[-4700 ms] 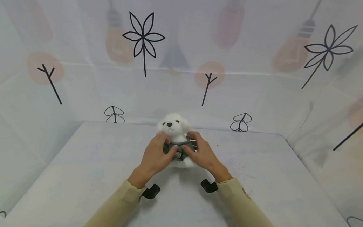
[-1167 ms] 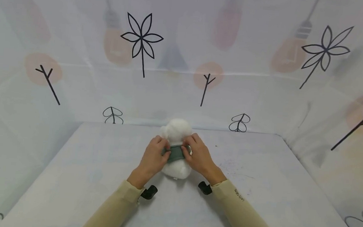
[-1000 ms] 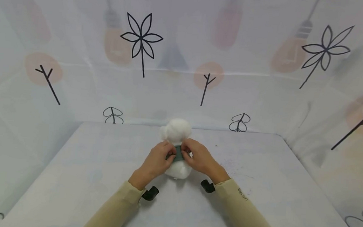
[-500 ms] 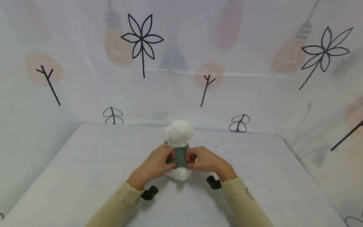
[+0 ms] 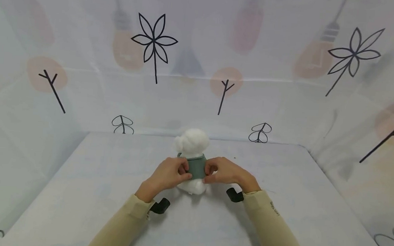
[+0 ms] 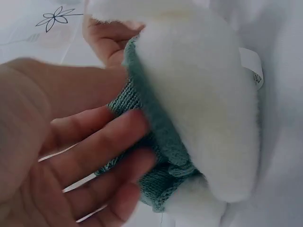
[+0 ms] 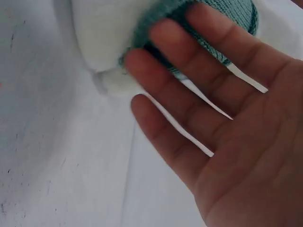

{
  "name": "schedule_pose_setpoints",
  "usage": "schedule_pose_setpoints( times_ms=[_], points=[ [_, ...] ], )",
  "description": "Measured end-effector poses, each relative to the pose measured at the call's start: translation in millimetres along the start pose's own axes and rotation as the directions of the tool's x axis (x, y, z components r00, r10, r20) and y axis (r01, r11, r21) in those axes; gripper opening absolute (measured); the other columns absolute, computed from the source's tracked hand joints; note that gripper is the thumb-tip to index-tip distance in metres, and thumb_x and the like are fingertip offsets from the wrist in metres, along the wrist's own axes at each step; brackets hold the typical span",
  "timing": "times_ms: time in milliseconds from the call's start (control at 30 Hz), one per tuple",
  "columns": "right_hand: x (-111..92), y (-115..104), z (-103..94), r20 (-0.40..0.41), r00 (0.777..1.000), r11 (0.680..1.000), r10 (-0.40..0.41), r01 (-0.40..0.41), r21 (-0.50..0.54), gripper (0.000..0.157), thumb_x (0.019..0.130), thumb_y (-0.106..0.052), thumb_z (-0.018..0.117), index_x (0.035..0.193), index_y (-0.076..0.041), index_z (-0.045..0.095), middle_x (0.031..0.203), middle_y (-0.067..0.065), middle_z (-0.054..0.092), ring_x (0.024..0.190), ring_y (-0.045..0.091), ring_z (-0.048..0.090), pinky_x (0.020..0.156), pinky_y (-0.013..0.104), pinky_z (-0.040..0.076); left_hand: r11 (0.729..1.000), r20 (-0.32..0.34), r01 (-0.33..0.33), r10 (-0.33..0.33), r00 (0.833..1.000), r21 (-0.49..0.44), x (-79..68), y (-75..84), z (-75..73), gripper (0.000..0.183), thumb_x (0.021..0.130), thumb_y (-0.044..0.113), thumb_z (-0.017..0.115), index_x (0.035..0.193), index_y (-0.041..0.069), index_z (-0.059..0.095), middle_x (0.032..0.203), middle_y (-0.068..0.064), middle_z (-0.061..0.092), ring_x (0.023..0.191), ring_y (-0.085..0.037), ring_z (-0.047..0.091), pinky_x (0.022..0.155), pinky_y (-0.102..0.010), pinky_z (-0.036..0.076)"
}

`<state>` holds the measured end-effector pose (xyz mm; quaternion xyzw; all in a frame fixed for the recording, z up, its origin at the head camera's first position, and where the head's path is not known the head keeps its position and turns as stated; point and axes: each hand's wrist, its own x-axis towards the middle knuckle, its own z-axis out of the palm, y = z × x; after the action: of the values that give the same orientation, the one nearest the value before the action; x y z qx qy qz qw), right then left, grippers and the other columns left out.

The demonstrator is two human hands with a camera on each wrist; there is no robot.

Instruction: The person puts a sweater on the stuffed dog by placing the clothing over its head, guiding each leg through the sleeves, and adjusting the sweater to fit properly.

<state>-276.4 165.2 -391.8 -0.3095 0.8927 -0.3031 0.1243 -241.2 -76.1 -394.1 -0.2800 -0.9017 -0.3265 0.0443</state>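
Observation:
A white plush dog (image 5: 194,140) sits upright on the table, its back toward me. Around its body is a green knitted vest (image 5: 196,167). My left hand (image 5: 165,174) pinches the vest's left side; in the left wrist view, thumb and forefinger meet at the knit (image 6: 125,97), and the other fingers lie near its rolled hem. On the opposite side my right hand (image 5: 229,173) holds the vest's right edge between thumb and forefinger. The right wrist view shows that hand's longer fingers stretched under the knit, the thumb out of sight. The dog's face is hidden.
The white table (image 5: 74,206) reaches back to a pale cloth wall (image 5: 184,107) printed with flowers and bulbs. Black wrist-mounted pieces (image 5: 160,206) jut inward below each hand. A small white label (image 6: 251,66) sticks out from the dog's fur.
The dog faced me in the oldest frame and now shows its back. The vest's lower edge has come down since about a second ago. My right hand has shifted right and slightly lower.

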Motion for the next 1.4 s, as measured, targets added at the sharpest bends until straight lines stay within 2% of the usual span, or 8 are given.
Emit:
schedule_pose_setpoints(
  times_ms=[133, 367, 933, 1033, 1133, 1233, 1300, 1400],
  points=[
    [1.6, 0.9, -0.7, -0.064, 0.998, 0.999, 0.011, -0.008, 0.047, 0.028, 0.085, -0.046, 0.067, 0.089, -0.019, 0.062, 0.085, -0.005, 0.063, 0.082, 0.014, 0.057, 0.072, 0.034, 0.047, 0.999, -0.079, 0.002, -0.005, 0.997, -0.042, 1.8, -1.3, 1.5, 0.016, 0.085, 0.015, 0.073, 0.088, 0.011, 0.059, 0.078, 0.005, 0.061, 0.07, -0.008, 0.057, 0.063, -0.025, 0.048],
    [2.4, 1.5, 0.9, -0.049, 0.993, 0.992, 0.108, -0.105, 0.075, 0.039, 0.082, -0.044, 0.072, 0.104, -0.014, 0.059, 0.096, -0.002, 0.067, 0.088, 0.012, 0.063, 0.076, 0.035, 0.051, 0.998, 0.015, 0.06, -0.06, 0.998, -0.001, -0.2, -4.1, 6.1, 0.027, 0.084, 0.021, 0.075, 0.092, 0.01, 0.052, 0.08, -0.002, 0.057, 0.069, -0.012, 0.052, 0.062, -0.029, 0.045],
    [1.1, -0.6, 0.2, 0.0, 0.973, 0.972, 0.232, -0.232, 0.036, 0.054, 0.075, -0.048, 0.078, 0.115, -0.017, 0.06, 0.095, -0.002, 0.068, 0.085, 0.011, 0.063, 0.076, 0.036, 0.051, 0.987, 0.058, 0.163, -0.163, 0.985, -0.009, -2.9, 0.9, 2.1, 0.041, 0.081, 0.025, 0.078, 0.105, 0.01, 0.047, 0.083, -0.003, 0.061, 0.071, -0.013, 0.058, 0.061, -0.031, 0.047],
    [0.8, 0.2, -0.8, -0.018, 0.975, 0.975, 0.22, -0.22, 0.017, 0.054, 0.078, -0.052, 0.073, 0.117, -0.016, 0.06, 0.094, -0.002, 0.068, 0.084, 0.011, 0.063, 0.074, 0.035, 0.05, 0.985, 0.015, 0.17, -0.17, 0.985, -0.034, -2.3, -0.4, 0.4, 0.038, 0.083, 0.024, 0.076, 0.106, 0.01, 0.049, 0.081, -0.001, 0.063, 0.07, -0.013, 0.059, 0.06, -0.031, 0.048],
    [0.9, 1.6, -1.6, -0.099, 0.978, 0.983, 0.183, -0.182, 0.021, 0.054, 0.083, -0.054, 0.066, 0.118, -0.013, 0.06, 0.094, 0.0, 0.068, 0.085, 0.012, 0.063, 0.074, 0.036, 0.051, 0.986, -0.107, 0.16, -0.164, 0.981, -0.042, -0.6, -3.5, -1.1, 0.032, 0.085, 0.022, 0.074, 0.104, 0.008, 0.053, 0.082, -0.001, 0.063, 0.071, -0.013, 0.059, 0.063, -0.031, 0.049],
    [2.2, 0.9, -0.4, -0.203, 0.968, 0.989, 0.145, -0.14, 0.036, 0.059, 0.087, -0.055, 0.062, 0.125, -0.01, 0.055, 0.095, 0.001, 0.068, 0.086, 0.014, 0.064, 0.074, 0.037, 0.051, 0.989, -0.227, 0.147, -0.149, 0.963, -0.026, 0.9, -6.6, -1.4, 0.032, 0.086, 0.021, 0.072, 0.106, 0.004, 0.055, 0.092, -0.008, 0.061, 0.081, -0.02, 0.059, 0.069, -0.036, 0.049],
    [4.1, -1.3, 2.8, -0.241, 0.962, 0.992, 0.126, -0.119, 0.044, 0.066, 0.086, -0.056, 0.062, 0.132, -0.01, 0.049, 0.096, 0.002, 0.068, 0.087, 0.015, 0.064, 0.074, 0.037, 0.052, 0.987, -0.244, 0.158, -0.161, 0.956, -0.034, 1.7, -7.8, -0.7, 0.04, 0.086, 0.021, 0.072, 0.114, 0.001, 0.052, 0.103, -0.016, 0.059, 0.091, -0.026, 0.057, 0.074, -0.041, 0.048],
    [7.7, -7.6, 10.1, -0.245, 0.96, 0.991, 0.133, -0.126, 0.045, 0.079, 0.082, -0.059, 0.065, 0.14, -0.014, 0.039, 0.097, 0.001, 0.066, 0.086, 0.013, 0.063, 0.073, 0.036, 0.051, 0.974, -0.183, 0.216, -0.224, 0.957, -0.062, 2.4, -8.6, 1.4, 0.055, 0.086, 0.023, 0.073, 0.127, 0.0, 0.044, 0.118, -0.022, 0.055, 0.102, -0.033, 0.056, 0.079, -0.046, 0.048]
  ],
)
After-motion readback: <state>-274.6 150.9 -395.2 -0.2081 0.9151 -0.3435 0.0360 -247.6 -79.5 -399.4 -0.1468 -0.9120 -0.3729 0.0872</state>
